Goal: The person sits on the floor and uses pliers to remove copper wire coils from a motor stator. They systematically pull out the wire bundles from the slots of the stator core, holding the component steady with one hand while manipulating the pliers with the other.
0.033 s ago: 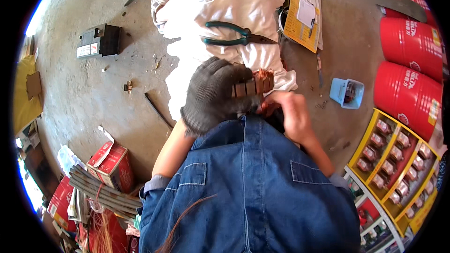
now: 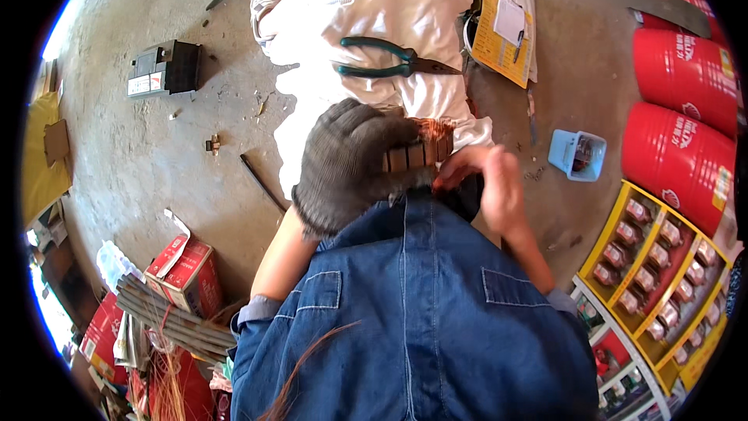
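My left hand (image 2: 347,168), in a dark grey knitted glove, is closed around a motor armature (image 2: 417,153) with dark slotted segments and copper windings at its far end. The bare fingers of my right hand (image 2: 495,187) curl against the armature's right end, by a reddish copper part; their tips are partly hidden. The armature is held above my lap, close to the blue work coat (image 2: 421,288). Beyond it, long-nose pliers (image 2: 389,58) with green handles lie on the white cloth (image 2: 319,117) over my legs.
A black battery (image 2: 165,68) and a dark rod (image 2: 262,183) lie on the floor at left. To the right are a blue plastic container (image 2: 576,156), a yellow board (image 2: 499,47) with a notepad, red drums (image 2: 678,144) and a yellow rack (image 2: 654,281). A red box (image 2: 183,277) stands lower left.
My gloved left hand has shifted slightly left and down, baring more of the copper windings. My right hand has turned a little, its fingers loosening and rising.
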`<state>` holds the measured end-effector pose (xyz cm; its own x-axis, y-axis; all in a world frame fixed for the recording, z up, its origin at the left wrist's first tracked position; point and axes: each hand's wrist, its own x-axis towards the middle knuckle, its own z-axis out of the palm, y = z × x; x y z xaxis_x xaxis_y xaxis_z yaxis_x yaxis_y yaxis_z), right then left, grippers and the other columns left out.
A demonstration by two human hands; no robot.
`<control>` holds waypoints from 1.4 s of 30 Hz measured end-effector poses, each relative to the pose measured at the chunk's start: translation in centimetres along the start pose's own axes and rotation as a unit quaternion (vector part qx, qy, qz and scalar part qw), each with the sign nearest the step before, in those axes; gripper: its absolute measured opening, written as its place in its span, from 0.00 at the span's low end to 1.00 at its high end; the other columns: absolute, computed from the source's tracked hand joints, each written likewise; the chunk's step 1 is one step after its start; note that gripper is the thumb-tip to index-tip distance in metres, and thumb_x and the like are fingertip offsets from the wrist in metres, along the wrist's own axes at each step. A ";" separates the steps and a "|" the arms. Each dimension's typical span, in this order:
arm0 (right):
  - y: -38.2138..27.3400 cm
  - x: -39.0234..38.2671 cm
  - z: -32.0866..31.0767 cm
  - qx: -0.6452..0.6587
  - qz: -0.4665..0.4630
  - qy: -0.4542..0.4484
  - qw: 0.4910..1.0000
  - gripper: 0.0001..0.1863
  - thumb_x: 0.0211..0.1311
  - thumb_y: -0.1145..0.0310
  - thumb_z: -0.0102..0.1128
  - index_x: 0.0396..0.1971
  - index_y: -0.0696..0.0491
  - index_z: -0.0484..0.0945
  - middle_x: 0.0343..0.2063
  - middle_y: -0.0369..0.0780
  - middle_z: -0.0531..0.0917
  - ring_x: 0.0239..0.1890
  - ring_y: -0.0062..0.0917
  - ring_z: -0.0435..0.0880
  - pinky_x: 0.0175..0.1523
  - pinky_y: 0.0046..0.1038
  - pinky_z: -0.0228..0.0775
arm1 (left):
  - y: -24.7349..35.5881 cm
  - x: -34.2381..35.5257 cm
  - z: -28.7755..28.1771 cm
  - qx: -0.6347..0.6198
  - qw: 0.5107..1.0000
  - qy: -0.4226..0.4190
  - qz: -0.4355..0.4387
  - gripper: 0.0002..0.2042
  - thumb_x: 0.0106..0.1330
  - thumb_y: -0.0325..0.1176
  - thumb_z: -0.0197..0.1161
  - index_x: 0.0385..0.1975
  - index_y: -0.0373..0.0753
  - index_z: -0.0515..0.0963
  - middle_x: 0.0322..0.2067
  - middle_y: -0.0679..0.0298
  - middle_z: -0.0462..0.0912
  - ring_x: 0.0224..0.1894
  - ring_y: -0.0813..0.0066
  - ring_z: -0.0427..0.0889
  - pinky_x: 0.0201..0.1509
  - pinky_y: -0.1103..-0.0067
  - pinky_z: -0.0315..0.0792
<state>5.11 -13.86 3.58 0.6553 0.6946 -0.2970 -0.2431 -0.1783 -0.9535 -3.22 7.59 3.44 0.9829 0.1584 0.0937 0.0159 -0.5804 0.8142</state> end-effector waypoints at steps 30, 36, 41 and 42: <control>5.6 12.6 1.2 0.436 0.309 0.044 0.844 0.20 0.69 0.54 0.56 0.49 0.55 0.75 0.51 0.43 0.79 0.55 0.31 0.78 0.62 0.35 0.72 | -3.4 -2.2 4.3 0.184 0.967 0.066 0.162 0.16 0.50 0.35 0.66 0.40 0.43 0.81 0.43 0.61 0.83 0.45 0.64 0.81 0.46 0.68 0.77; 3.4 10.4 -0.6 0.343 0.132 0.228 0.902 0.13 0.71 0.62 0.52 0.40 0.59 0.73 0.48 0.45 0.79 0.54 0.34 0.78 0.63 0.37 0.69 | -3.3 -2.7 4.2 0.192 0.968 0.037 0.160 0.20 0.48 0.38 0.71 0.43 0.44 0.80 0.42 0.63 0.83 0.44 0.65 0.81 0.44 0.68 0.77; -0.3 6.3 -4.4 0.242 0.001 0.182 0.953 0.19 0.74 0.60 0.43 0.20 0.49 0.64 0.60 0.48 0.71 0.71 0.40 0.57 0.74 0.53 0.43 | -2.5 -2.1 5.1 0.231 0.961 0.014 0.153 0.19 0.53 0.42 0.68 0.45 0.46 0.80 0.44 0.65 0.81 0.48 0.66 0.78 0.48 0.67 0.75; 0.1 5.0 -5.7 0.191 -0.036 0.140 0.971 0.17 0.74 0.63 0.45 0.23 0.53 0.67 0.63 0.48 0.68 0.69 0.38 0.62 0.72 0.50 0.49 | -2.2 -1.8 5.0 0.240 0.959 -0.003 0.150 0.19 0.54 0.43 0.67 0.45 0.46 0.80 0.45 0.65 0.81 0.49 0.67 0.77 0.49 0.67 0.74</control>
<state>12.44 -14.36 1.66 0.8368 0.4686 -0.2831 -0.4010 0.1725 -0.8997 -4.14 4.58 -1.38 0.9575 -0.0773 0.2777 -0.1866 -0.9006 0.3925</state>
